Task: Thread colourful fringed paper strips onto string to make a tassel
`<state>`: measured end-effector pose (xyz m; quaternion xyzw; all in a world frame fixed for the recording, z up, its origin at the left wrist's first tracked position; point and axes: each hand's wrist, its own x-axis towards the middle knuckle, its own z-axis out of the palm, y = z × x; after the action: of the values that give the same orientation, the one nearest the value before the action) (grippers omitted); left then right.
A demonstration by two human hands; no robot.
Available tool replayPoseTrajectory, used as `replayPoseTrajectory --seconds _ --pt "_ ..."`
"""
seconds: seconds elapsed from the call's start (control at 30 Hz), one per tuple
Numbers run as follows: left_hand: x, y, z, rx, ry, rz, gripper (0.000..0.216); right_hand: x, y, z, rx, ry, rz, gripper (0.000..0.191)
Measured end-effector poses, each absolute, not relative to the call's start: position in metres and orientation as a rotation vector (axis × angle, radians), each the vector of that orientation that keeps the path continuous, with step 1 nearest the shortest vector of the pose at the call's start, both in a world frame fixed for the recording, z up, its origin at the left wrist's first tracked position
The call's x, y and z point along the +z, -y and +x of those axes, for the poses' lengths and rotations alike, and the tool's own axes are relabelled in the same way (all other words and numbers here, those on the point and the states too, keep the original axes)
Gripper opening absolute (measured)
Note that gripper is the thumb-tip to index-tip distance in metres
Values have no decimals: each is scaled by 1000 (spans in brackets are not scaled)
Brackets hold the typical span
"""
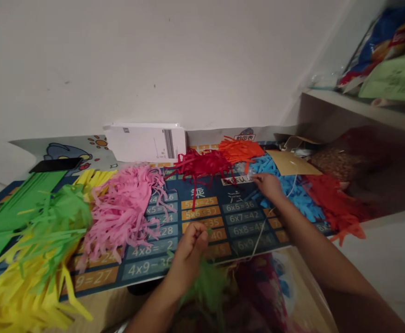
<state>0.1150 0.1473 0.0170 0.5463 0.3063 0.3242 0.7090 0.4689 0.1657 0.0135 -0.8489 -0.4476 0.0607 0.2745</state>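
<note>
My left hand [192, 245] is closed above the table's front edge. A green paper tassel [207, 284] hangs blurred below it, and a bit of green shows at the fingertips. My right hand [269, 186] is stretched out farther back, its fingers pinched together next to a small clear, shiny item whose kind I cannot tell. A blue paper tassel [301, 196] lies partly behind my right wrist. Just left of that hand are a dark red paper tassel [205, 162] and an orange one [242, 150]. A white string [258, 237] runs down from near my right forearm.
Pink fringe [129, 203], yellow fringe [25, 282] and green fringed paper [25, 199] cover the left of the multiplication-table mat [146, 266]. A white box [146, 142] leans on the wall behind. A red tassel [337, 199] lies right, beneath a shelf [369, 108] with packets.
</note>
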Motion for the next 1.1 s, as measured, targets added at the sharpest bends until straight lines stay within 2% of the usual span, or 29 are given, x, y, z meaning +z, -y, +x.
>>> replayPoseTrajectory --seconds 0.3,0.63,0.77,0.93,1.1 --pt "17 -153 115 673 -680 1438 37 -5 -186 482 124 1366 -2468 10" --pt "14 -161 131 734 -733 1433 33 10 -148 463 33 1379 -2161 13" --pt "16 -157 137 743 -753 1369 32 15 -108 391 261 1381 -1720 12" --pt "16 -153 142 765 -756 1500 22 8 -68 315 729 1012 -1526 22" --pt "18 -150 145 811 -748 1761 16 2 -61 299 787 879 -1476 21"
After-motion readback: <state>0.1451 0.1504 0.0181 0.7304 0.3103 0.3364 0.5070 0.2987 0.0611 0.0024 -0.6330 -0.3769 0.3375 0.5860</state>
